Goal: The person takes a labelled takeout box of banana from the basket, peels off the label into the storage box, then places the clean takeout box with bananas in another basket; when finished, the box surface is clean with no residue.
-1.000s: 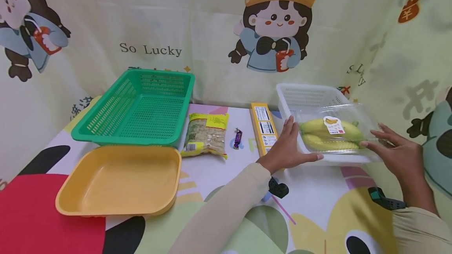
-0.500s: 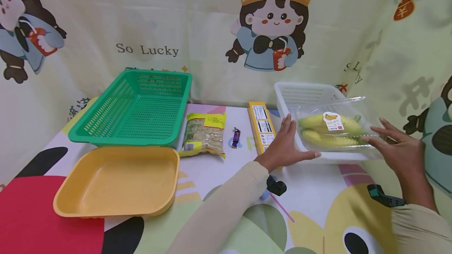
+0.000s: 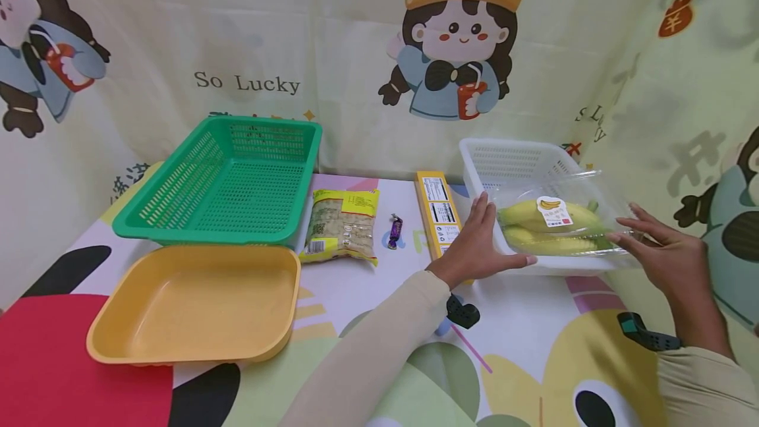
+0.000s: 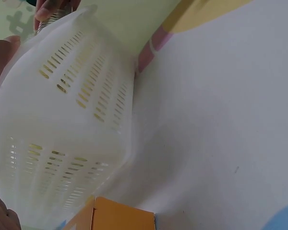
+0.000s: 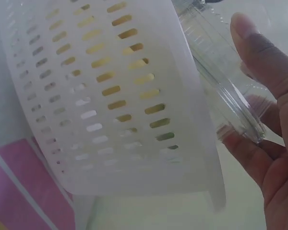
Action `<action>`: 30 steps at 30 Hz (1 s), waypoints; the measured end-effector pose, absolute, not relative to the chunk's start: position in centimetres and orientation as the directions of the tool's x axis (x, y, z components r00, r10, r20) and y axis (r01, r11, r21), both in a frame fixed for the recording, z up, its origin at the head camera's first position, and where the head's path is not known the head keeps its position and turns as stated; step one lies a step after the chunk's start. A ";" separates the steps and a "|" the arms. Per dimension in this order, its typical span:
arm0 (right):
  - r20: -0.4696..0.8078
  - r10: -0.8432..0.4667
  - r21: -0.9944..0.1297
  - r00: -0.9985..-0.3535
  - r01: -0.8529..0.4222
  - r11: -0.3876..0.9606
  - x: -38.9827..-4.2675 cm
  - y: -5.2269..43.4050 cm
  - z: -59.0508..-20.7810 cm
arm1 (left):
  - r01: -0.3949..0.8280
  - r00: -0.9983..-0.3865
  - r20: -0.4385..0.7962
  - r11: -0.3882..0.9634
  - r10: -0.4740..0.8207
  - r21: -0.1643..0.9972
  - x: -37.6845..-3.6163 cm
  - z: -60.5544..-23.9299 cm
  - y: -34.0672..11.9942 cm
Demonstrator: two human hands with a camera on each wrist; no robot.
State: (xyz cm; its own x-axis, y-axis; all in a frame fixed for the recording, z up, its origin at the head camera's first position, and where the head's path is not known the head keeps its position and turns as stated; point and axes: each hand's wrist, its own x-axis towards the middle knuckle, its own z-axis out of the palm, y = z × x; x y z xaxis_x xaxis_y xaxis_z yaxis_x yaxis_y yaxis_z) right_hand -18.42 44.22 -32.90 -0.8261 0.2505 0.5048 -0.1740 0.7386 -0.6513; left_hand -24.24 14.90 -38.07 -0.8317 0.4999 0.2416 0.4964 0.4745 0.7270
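Hands: two, both at a clear plastic clamshell box [image 3: 560, 216] held over the near end of the white basket [image 3: 510, 157]. Left hand [image 3: 474, 249] lies with fingers nearly straight along the box's left edge, thumb stretched under its near edge; grip loose, more a flat support than a clasp. Right hand [image 3: 664, 252] meets the box's right end with fingers extended; the right wrist view shows the rim of the box [image 5: 225, 91] caught between thumb and fingers, so this grip is a light pinch on the lid seam.

Box contents: bananas [image 3: 548, 226], yellow-green, at least two, curved, lying lengthwise. One white and red sticker [image 3: 553, 211] with a banana drawing on the lid. Box thin, glossy, ribbed at the rim.

Baskets: two. White one rectangular, matte plastic, walls pierced with rows of short slots [image 4: 77, 96], standing at the bench's far right. Green basket [image 3: 228, 180] of fine mesh plastic, rectangular, far left.

Tray: one, yellow [image 3: 196, 302], smooth, shallow, rounded corners, just in front of the green basket.

Loose items on the bench [image 3: 522, 321] between the baskets: one soft sealed packet [image 3: 342, 226], yellow-green, crinkled film; one small purple wrapped sweet [image 3: 394, 231]; one long narrow yellow carton [image 3: 439, 213] with white printed labels, just left of the left hand.

Bench cover and backdrop: printed cloth, cartoon figures.
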 end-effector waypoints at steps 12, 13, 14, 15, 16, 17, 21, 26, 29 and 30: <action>0.405 0.076 -0.603 -0.911 -0.204 0.771 -18.0 45.2 -32.9 | 0.494 -0.842 0.236 0.515 0.486 0.701 -24.3 -38.2 15.0; 0.418 0.082 -0.599 -0.905 -0.207 0.774 -18.0 45.2 -32.9 | 0.494 -0.842 0.238 0.514 0.484 0.701 -24.3 -38.2 15.0; 0.436 0.091 -0.596 -0.895 -0.211 0.775 -18.1 45.1 -32.8 | 0.494 -0.841 0.238 0.511 0.485 0.703 -24.3 -38.2 15.0; 0.449 0.102 -0.596 -0.888 -0.213 0.774 -18.1 45.0 -32.8 | 0.495 -0.840 0.240 0.508 0.486 0.705 -24.3 -38.2 15.0; 0.460 0.112 -0.596 -0.881 -0.213 0.774 -18.1 44.9 -32.7 | 0.496 -0.840 0.240 0.506 0.488 0.706 -24.3 -38.2 15.0; 0.473 0.124 -0.597 -0.872 -0.214 0.773 -18.1 44.7 -32.7 | 0.496 -0.839 0.240 0.506 0.488 0.706 -24.3 -38.2 15.0; 0.511 0.184 -0.622 -0.840 -0.213 0.753 -18.4 44.3 -32.8 | 0.493 -0.842 0.239 0.511 0.483 0.704 -24.2 -38.1 15.0; 0.503 0.303 -0.717 -0.809 -0.195 0.669 -18.5 44.0 -32.9 | 0.490 -0.842 0.235 0.505 0.486 0.710 -24.2 -38.0 14.9; 0.481 0.351 -0.760 -0.803 -0.182 0.624 -18.5 43.9 -32.8 | 0.492 -0.839 0.234 0.503 0.491 0.710 -24.2 -37.9 14.9; 0.475 0.363 -0.769 -0.802 -0.179 0.613 -18.5 43.8 -32.7 | 0.495 -0.838 0.236 0.502 0.492 0.709 -24.2 -37.9 14.9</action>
